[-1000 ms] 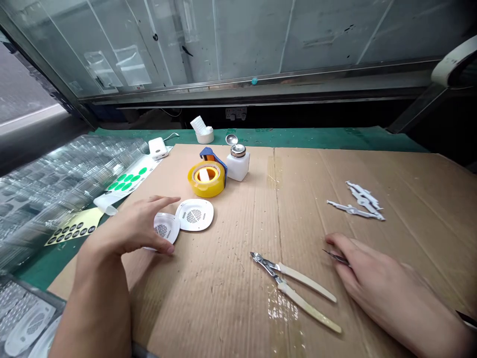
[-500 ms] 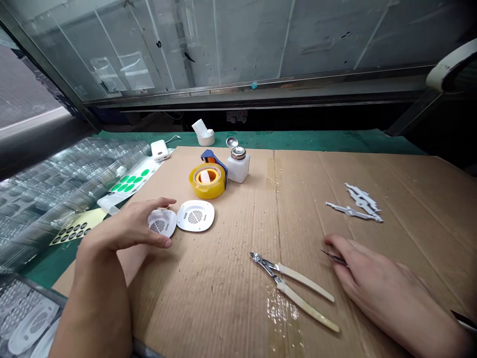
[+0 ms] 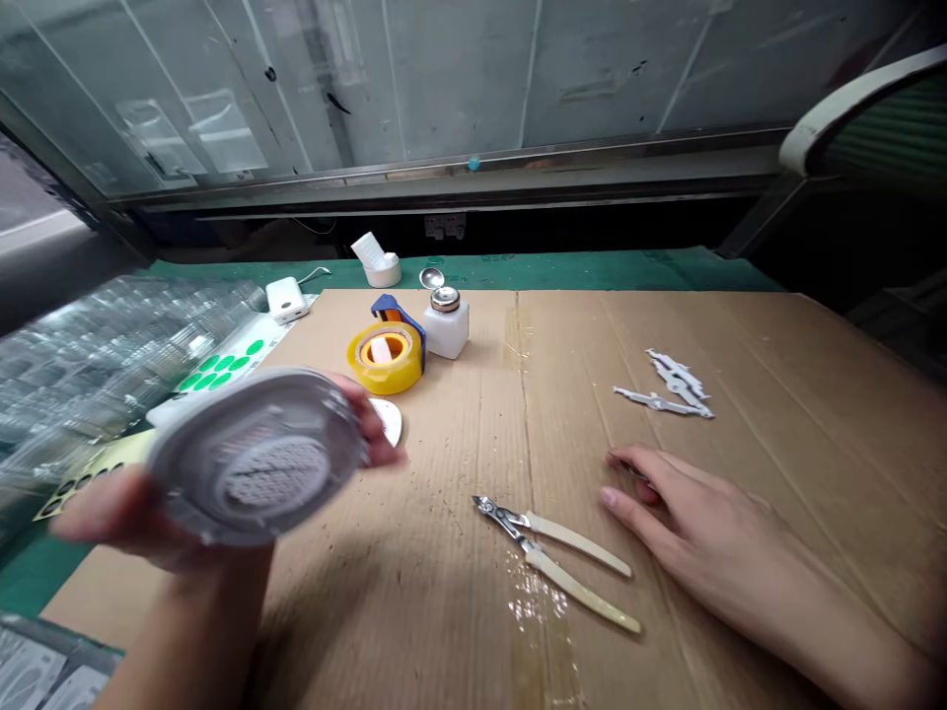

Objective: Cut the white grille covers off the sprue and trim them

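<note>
My left hand (image 3: 174, 547) is closed on a rounded plastic cover (image 3: 255, 463) with a perforated grille, gripping its edges and holding it up off the cardboard, its hollow inside facing me. Both are blurred by motion. Behind its fingers, part of a white cover (image 3: 388, 419) shows on the cardboard. My right hand (image 3: 688, 518) rests at the right with fingers curled round a thin dark tool (image 3: 633, 471), mostly hidden, so its kind is unclear. Between the hands lie side cutters (image 3: 554, 557) with cream handles, their jaws pointing away to the left.
Behind stand a yellow tape roll (image 3: 386, 360) on a blue dispenser and a white pump bottle (image 3: 447, 325). Thin white plastic scraps (image 3: 670, 385) lie at the right. Clear plastic trays (image 3: 96, 365) and a green-dot sticker sheet (image 3: 222, 367) line the left. Cardboard (image 3: 473, 434) covers the bench.
My left hand has taken hold of a white cover, lifted it toward me and turned it hollow side up. The right hand keeps its tool by the cardboard. The view has shifted slightly right.
</note>
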### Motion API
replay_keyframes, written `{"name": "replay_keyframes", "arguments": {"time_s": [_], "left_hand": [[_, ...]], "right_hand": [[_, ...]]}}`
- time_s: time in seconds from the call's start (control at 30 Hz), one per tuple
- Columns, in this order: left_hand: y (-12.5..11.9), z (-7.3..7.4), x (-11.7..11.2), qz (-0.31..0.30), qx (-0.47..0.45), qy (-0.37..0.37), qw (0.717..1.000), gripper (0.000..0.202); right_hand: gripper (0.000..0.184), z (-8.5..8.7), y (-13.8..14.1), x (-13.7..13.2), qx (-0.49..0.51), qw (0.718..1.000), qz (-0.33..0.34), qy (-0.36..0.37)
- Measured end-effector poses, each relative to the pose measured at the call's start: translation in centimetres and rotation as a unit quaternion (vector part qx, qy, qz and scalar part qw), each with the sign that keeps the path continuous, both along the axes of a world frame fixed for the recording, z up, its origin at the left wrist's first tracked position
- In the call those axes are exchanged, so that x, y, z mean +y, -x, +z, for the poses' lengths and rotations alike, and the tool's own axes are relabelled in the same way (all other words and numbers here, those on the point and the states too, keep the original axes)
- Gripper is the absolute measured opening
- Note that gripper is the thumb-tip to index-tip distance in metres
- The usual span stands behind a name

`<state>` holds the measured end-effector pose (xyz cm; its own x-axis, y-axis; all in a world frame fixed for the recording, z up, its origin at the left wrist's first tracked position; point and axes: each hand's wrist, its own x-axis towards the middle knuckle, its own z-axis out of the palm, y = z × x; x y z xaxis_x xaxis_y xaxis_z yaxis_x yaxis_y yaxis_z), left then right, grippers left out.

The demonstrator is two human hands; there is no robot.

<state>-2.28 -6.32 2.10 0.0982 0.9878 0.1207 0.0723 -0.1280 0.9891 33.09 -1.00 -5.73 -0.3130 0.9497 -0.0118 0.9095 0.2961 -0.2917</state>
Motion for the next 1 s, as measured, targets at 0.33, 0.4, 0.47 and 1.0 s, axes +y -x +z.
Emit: {"name": "replay_keyframes", "arguments": {"time_s": [0.33,0.4,0.47,1.0], "left_hand": [[-10.8,-9.2,-0.7,-0.401,-0.384,0.472,0.684,0.084],[-10.6,-9.2,-1.0,-0.376,-0.389,0.481,0.69,0.079],[-10.3,-9.0,-1.1,-0.368,-0.378,0.492,0.693,0.079],[-10.3,-9.5,-1.0,-0.419,-0.353,0.501,0.67,0.089]], "right_hand": [[0.023,2.9,1.6,-1.9,0.165,0.976,0.133,-0.059],[0.02,3.5,1.9,-2.3,0.197,0.966,0.164,-0.039],[0.018,3.8,2.3,-2.7,0.217,0.962,0.165,-0.002],[0.015,4.2,3.4,-3.7,0.204,0.959,0.125,0.15]]}}
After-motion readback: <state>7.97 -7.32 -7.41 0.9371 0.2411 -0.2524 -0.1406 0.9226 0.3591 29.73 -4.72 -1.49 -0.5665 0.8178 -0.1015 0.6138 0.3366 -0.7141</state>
